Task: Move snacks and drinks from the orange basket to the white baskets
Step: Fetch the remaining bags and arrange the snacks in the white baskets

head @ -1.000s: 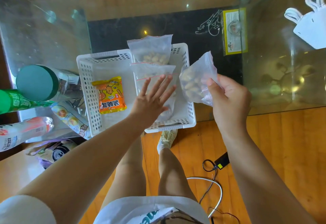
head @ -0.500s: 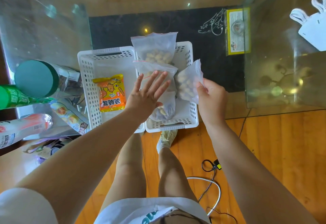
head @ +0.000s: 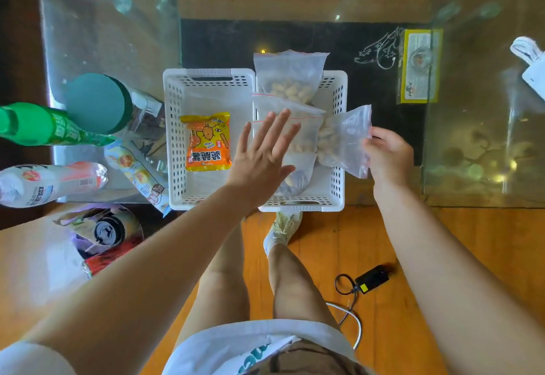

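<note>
A person's right hand (head: 387, 154) pinches the edge of a clear zip bag of snacks (head: 343, 141), its grip clamped on the plastic — the bag hangs over the right rim of the right white basket (head: 339, 126) on the glass table (head: 472, 109). Just left of that grip, the left hand (head: 262, 153) lies flat with fingers spread on two more zip bags (head: 290, 85) stacked in the same basket. Farther left, an orange snack packet (head: 206, 141) lies in the left white basket (head: 174, 126) — bottles (head: 50, 126) beyond it.

The right hand (head: 389, 153) has lowered its bag (head: 343, 138) from beside the right basket (head: 339, 197) into it, against the other bags.
</note>
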Demonstrator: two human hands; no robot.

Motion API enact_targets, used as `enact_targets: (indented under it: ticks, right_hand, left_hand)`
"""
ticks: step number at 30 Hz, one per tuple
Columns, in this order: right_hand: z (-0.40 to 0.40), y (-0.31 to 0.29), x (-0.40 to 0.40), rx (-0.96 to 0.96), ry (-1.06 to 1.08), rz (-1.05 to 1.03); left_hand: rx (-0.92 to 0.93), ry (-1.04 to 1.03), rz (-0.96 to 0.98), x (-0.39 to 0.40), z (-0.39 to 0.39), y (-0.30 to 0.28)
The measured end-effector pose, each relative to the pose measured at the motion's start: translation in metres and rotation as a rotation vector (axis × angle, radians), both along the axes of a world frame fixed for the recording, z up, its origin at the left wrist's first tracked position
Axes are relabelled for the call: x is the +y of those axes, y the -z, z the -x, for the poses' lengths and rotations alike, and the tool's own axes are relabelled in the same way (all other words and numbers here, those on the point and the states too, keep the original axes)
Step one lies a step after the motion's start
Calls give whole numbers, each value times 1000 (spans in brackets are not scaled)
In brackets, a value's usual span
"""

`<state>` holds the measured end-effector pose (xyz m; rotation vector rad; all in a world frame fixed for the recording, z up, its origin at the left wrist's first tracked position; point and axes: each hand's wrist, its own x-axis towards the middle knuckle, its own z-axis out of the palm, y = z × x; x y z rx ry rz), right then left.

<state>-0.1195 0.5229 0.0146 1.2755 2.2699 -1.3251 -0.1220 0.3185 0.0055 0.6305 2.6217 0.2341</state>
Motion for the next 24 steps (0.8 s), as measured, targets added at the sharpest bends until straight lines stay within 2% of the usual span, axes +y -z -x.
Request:
enact_targets:
  ticks: [6, 13, 16, 18, 20, 22, 24]
  right_hand:
    - [-3, -38, -34, 263, -220, -204]
    - [-15, -63, -167, 373, -603, -31]
    - [-23, -54, -237, 317, -784, 78]
    - [-28, -43, -277, 212, -899, 129]
    - [-34, -27, -317, 102, -1016, 115]
    - [-36, -9, -350, -6, -1068, 35]
    - [-34, 8, -371, -97, -1072, -66]
  left_hand:
    - [-52, -435, -155, -48, -36, -42]
    - [46, -866, -184, -152, -68, -76]
    - [219, -993, -187, -207, -71, -86]
    - [373, -1016, -170, -242, -70, -89]
    - [452, -1050, -150, -275, -68, -89]
    - [441, -1090, -132, -302, -64, -85]
    - [321, -1099, -127, -322, -58, -78]
